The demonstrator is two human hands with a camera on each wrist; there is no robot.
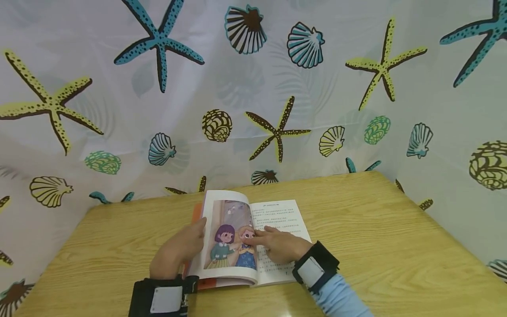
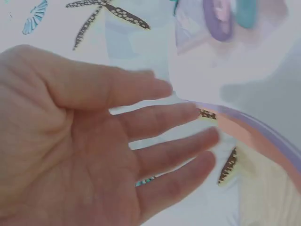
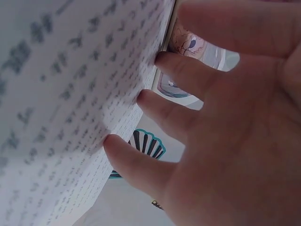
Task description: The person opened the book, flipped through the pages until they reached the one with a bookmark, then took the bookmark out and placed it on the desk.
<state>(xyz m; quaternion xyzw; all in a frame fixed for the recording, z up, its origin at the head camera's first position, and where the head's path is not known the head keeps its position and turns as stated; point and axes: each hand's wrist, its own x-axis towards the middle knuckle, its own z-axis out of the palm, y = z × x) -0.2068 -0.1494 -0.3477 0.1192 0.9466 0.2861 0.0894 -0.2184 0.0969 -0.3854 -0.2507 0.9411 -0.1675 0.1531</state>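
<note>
An open book (image 1: 229, 273) lies on the table, with a picture of two cartoon children on its left page and rows of print on its right page (image 1: 279, 215). At its left edge is my left hand (image 1: 180, 246). The left wrist view shows that hand (image 2: 108, 127) with fingers extended beside the curved page edge, nothing pinched between them; whether the tips touch the paper is unclear. My right hand (image 1: 283, 245) rests near the book's middle fold, fingers reaching over it. In the right wrist view its spread fingertips (image 3: 114, 141) touch the printed page (image 3: 70, 103).
The wooden table (image 1: 376, 237) stretches out on both sides of the book. Behind and beside it hangs a pale cloth (image 1: 190, 114) printed with starfish and shells. Black straps with grey plates sit on both wrists.
</note>
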